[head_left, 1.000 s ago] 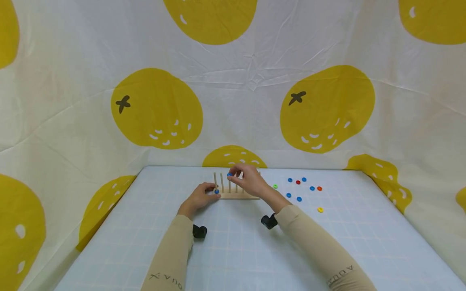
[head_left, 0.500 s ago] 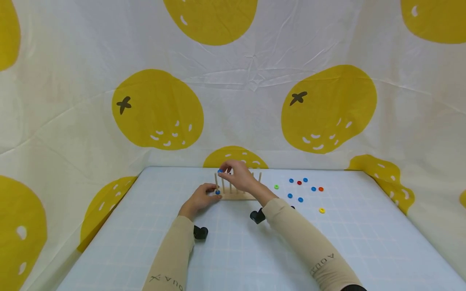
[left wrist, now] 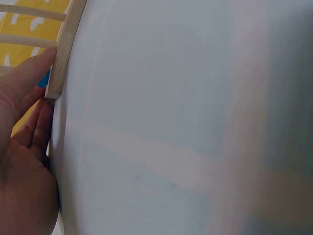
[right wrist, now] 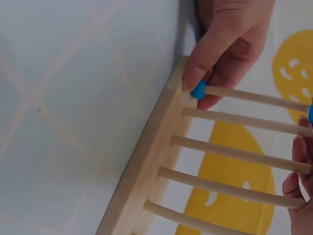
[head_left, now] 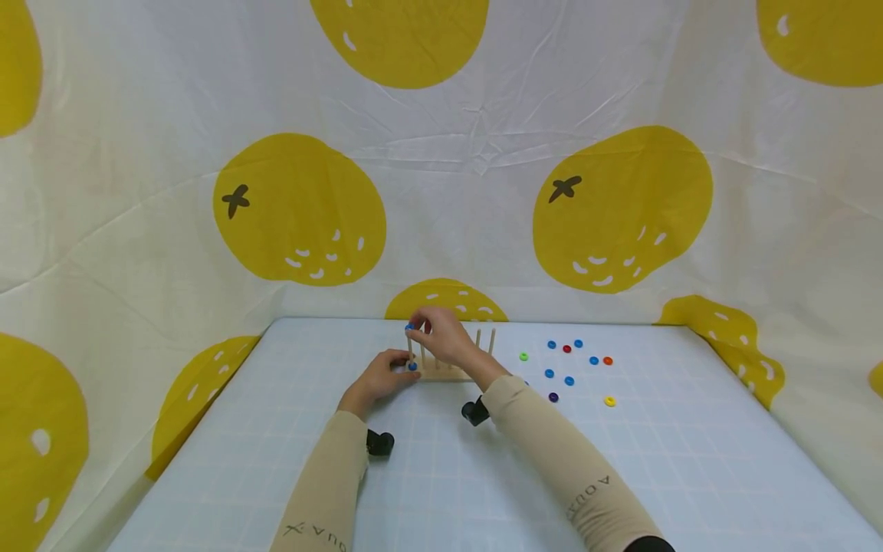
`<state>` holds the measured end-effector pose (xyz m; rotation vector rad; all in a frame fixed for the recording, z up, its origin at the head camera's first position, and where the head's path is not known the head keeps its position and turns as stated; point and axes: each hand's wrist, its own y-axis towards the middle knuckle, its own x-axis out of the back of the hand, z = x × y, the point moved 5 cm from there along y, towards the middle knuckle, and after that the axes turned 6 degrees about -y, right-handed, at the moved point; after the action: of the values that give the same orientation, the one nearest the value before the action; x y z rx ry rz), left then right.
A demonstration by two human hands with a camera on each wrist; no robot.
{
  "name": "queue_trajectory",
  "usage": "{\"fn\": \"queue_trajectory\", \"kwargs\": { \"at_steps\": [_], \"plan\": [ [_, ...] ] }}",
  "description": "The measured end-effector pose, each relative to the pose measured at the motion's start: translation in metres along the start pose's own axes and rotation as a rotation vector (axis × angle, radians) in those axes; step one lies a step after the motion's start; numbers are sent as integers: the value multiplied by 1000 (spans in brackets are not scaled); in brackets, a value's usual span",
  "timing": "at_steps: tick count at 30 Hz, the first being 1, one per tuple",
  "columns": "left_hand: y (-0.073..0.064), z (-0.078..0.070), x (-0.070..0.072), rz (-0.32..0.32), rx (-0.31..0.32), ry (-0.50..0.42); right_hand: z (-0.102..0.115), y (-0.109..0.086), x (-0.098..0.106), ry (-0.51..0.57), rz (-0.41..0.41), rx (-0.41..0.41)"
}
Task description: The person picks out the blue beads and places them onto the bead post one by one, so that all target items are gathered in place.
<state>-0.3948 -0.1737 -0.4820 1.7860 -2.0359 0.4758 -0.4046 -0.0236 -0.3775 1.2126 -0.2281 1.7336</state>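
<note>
A wooden peg rack [head_left: 448,375] with a row of upright pegs stands on the table. My left hand [head_left: 378,378] grips its left end, thumb on the front of the base and fingers behind, as the left wrist view also shows. One blue ring [right wrist: 198,89] sits at the foot of the leftmost peg, beside the left thumb. Up at that peg's tip, my right hand [head_left: 444,337] pinches another blue ring [head_left: 409,327]. In the right wrist view this upper ring [right wrist: 311,112] is cut off by the frame edge. The right hand hides several pegs in the head view.
Loose rings lie right of the rack: a green ring [head_left: 523,356], a red ring [head_left: 567,349], an orange ring [head_left: 608,360], a purple ring [head_left: 553,397], a yellow ring [head_left: 610,401] and several blue ones. Behind the table hangs a patterned cloth [head_left: 455,215].
The right hand has carried its blue ring leftward, from over the middle pegs to the tip of the leftmost peg. A purple ring shows beside the right sleeve now. The left hand stays put.
</note>
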Motion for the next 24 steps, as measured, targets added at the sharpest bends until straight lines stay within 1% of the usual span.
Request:
{"fn": "queue_trajectory", "kwargs": {
  "at_steps": [5, 9, 16, 18, 24],
  "plan": [
    [-1, -2, 0, -1, -12, -6, -1, 0, -3, -42, 4, -26],
    [-3, -4, 1, -3, -21, -9, 1, 0, -4, -58, 4, -29],
    [-4, -5, 2, 0, 9, -8, 0, -1, -7, -84, 11, -38],
    [-4, -5, 2, -1, 4, 8, -1, -1, -9, -97, 16, -39],
    [-3, -4, 1, -3, 3, 12, -1, -2, -10, -124, 15, -48]
  ]
}}
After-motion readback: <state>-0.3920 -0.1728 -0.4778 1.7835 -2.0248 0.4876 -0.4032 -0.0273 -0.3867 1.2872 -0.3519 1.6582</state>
